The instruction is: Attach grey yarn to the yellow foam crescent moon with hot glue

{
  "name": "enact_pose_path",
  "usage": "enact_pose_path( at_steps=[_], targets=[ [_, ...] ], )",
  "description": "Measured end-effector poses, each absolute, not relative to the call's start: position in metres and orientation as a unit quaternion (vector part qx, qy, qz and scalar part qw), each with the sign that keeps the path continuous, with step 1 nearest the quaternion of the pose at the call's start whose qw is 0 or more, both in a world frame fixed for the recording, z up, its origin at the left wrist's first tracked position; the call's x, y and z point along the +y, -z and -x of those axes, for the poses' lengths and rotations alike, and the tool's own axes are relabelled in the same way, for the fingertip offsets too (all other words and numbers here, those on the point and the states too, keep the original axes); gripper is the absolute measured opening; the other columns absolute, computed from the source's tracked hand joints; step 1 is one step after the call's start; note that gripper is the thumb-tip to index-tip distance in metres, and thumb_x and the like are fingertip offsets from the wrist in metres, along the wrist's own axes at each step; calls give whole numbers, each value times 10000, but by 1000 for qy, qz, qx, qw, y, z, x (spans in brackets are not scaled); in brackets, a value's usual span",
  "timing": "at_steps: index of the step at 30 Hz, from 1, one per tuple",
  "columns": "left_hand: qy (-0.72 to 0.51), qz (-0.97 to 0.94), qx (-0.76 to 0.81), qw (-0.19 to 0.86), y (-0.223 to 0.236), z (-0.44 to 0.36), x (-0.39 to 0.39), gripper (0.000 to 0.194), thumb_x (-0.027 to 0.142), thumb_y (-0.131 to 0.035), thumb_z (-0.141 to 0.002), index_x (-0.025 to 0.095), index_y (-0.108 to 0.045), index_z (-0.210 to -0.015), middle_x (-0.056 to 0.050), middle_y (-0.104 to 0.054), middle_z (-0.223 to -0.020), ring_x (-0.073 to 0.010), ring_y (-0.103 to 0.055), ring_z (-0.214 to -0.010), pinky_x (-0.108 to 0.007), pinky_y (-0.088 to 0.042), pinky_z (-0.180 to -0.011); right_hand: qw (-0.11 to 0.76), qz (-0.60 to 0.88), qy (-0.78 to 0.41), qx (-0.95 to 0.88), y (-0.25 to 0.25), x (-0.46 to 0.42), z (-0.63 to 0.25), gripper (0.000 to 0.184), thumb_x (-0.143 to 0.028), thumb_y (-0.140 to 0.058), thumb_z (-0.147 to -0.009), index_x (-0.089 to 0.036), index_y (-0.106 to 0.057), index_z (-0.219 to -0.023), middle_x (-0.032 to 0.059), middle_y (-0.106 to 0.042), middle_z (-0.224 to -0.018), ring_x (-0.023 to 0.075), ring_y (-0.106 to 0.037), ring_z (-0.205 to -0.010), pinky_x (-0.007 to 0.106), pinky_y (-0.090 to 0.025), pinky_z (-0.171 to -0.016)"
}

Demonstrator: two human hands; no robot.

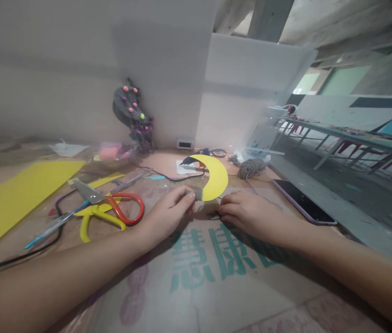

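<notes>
A yellow paper crescent (218,178) stands up over the table, its lower tip wrapped in grey yarn (198,193). My left hand (173,206) pinches that wrapped tip between thumb and fingers. Just right of the crescent, my right hand (239,212) has its fingers pressed together on what looks like a thin strand of the yarn; the strand is mostly hidden by the fingers. Behind my right hand lies a loose ball of grey yarn (251,169). Left of my left hand rest scissors (107,201) with one red and one yellow handle.
Yellow paper (18,194) covers the left side, near a blue-tipped pen (55,225) and a black cord (57,238). A glue gun (196,159) lies behind the crescent. A finished grey crescent with pompoms (126,105) leans on the wall. A phone (303,201) lies right.
</notes>
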State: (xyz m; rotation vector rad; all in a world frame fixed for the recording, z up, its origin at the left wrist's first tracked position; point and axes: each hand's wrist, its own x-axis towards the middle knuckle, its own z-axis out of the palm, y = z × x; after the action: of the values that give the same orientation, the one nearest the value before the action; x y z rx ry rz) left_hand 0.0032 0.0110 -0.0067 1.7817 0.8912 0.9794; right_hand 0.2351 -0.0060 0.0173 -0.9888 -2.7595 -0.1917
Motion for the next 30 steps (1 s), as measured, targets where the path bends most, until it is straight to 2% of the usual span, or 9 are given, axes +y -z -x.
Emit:
enact_pose_path(
  at_steps=[4,8,11,14,16,18,24,30],
  targets=[
    [-393,-724,366,434,7,-3,11,296,355,-404,-947,177,-498,-731,23,-498,-697,-123,-476,-670,-231,-374,-620,61,302,144,-940,-10,-12,-231,230,-146,-446,-925,-138,-642,-805,71,-640,-766,170,-530,-688,306,-395,-635],
    [-391,-735,371,411,7,-4,11,277,352,-409,-937,178,-522,-753,18,-516,-712,-134,-498,-695,-235,-388,-631,161,307,113,-931,-11,-22,-229,259,-110,-366,-916,-155,-617,-867,52,-618,-702,167,-509,-627,287,-373,-577],
    [-378,-749,375,393,6,-4,10,246,327,-421,-924,180,-542,-768,10,-545,-725,-146,-518,-717,-245,-398,-647,245,320,87,-911,-13,-25,-232,295,-115,-337,-915,-178,-614,-992,63,-650,-757,187,-560,-679,297,-402,-615],
    [-363,-764,383,373,5,-4,9,241,318,-430,-911,183,-541,-745,10,-545,-712,-151,-520,-713,-250,-393,-644,265,370,69,-887,-13,-24,-236,264,-251,-356,-968,-178,-592,-1063,64,-665,-780,188,-582,-682,297,-405,-625],
    [-356,-767,390,366,5,-4,9,251,331,-431,-908,182,-540,-737,15,-540,-700,-149,-521,-704,-251,-387,-639,256,381,65,-886,-12,-23,-238,330,-386,-354,-981,-158,-584,-1048,68,-655,-781,183,-567,-659,291,-391,-608],
    [-344,-769,400,361,5,-3,9,252,334,-437,-900,181,-534,-724,19,-541,-691,-149,-523,-700,-255,-382,-637,248,376,64,-890,-12,-22,-238,397,-453,-338,-978,-141,-570,-1055,84,-651,-829,183,-561,-677,292,-388,-614],
    [-313,-779,395,373,4,-2,6,229,309,-423,-889,184,-520,-724,31,-543,-662,-139,-518,-654,-252,-358,-592,231,367,109,-895,-9,-16,-236,290,-324,-400,-969,-117,-564,-1090,105,-653,-906,197,-570,-767,302,-407,-679],
    [-299,-793,391,359,7,-2,7,212,301,-435,-875,182,-525,-724,30,-541,-662,-135,-515,-639,-248,-349,-567,212,328,179,-903,-5,-9,-236,253,-236,-449,-949,-147,-629,-1103,76,-649,-819,186,-534,-712,307,-376,-638]
  ],
)
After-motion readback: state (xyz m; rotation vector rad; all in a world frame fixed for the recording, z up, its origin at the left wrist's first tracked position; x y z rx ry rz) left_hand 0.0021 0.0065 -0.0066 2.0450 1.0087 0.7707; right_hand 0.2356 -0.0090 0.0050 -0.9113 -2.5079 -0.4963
